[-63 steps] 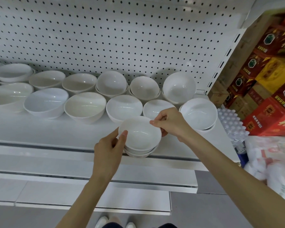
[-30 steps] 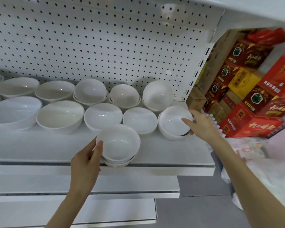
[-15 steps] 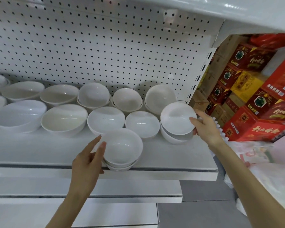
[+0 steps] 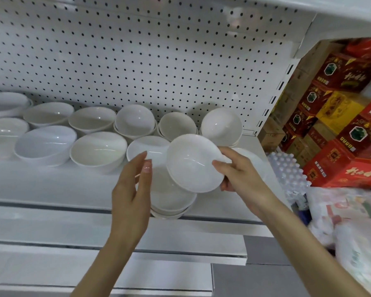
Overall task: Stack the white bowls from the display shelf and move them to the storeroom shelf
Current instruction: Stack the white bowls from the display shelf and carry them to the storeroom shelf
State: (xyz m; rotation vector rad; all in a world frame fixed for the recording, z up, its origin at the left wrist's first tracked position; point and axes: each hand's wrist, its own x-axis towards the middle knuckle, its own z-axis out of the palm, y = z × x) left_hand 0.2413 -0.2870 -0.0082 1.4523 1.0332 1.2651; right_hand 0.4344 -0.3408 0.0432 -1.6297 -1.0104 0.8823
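1. Our R hand [image 4: 242, 176] pinches a white bowl [image 4: 193, 166] by its rim, thumb inside, tilted, just above the stack [image 4: 171, 202].
2. Our L hand [image 4: 133, 189], fingers straight, holds nothing, just beside stack's left.
3. Stack sits at front edge of display shelf [image 4: 51, 185] w/ more bowls [image 4: 99, 151] behind.

No legible text (gold characters on the red cartons [image 4: 341, 168] too blurred to read)

On the shelf [image 4: 51, 185], pegboard panel [image 4: 137, 61] behind: two rows of bowls [image 4: 99, 151] at the back, a stack of bowls [image 4: 171, 202] at the front edge, left hand [image 4: 131, 189] just left of it, one tilted bowl [image 4: 193, 163] in the right hand [image 4: 242, 174] above the stack; cartons [image 4: 341, 125] piled to the right.
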